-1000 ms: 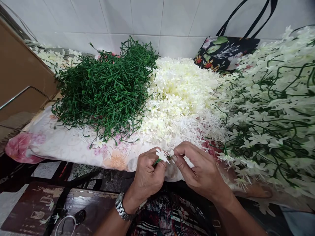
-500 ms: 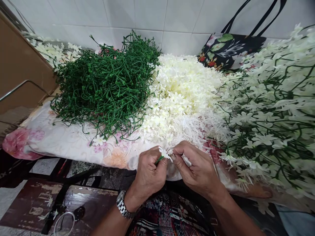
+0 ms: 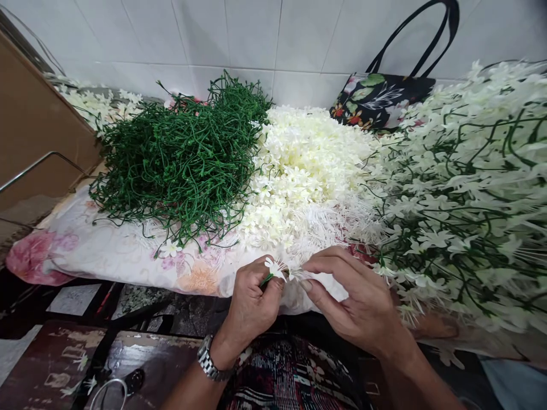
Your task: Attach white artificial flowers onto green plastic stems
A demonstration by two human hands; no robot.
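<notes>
My left hand (image 3: 257, 296), with a metal watch on its wrist, is closed around the green stem of a white artificial flower (image 3: 274, 269). The petals stick up above my thumb and forefinger. To the right, my right hand (image 3: 352, 302) is beside this flower, its thumb and forefinger parted. Thin white stamens (image 3: 296, 274) reach toward the gap between those fingertips. Past my hands lie a heap of loose white blossoms (image 3: 307, 165) and a pile of white stamens (image 3: 327, 223). A tangled mound of green plastic stems (image 3: 179, 159) lies to the left.
Assembled white flowers on stems (image 3: 461, 216) are heaped high at the right. A black floral bag (image 3: 384, 99) leans on the tiled wall. Flowered cloth (image 3: 115, 256) covers the work surface. Cardboard (image 3: 43, 114) stands at the left, and a brown worn board (image 3: 145, 359) lies below.
My right thumb and forefinger have spread apart and moved slightly right, away from the flower. My left hand still holds the stem. The view has shifted a little.
</notes>
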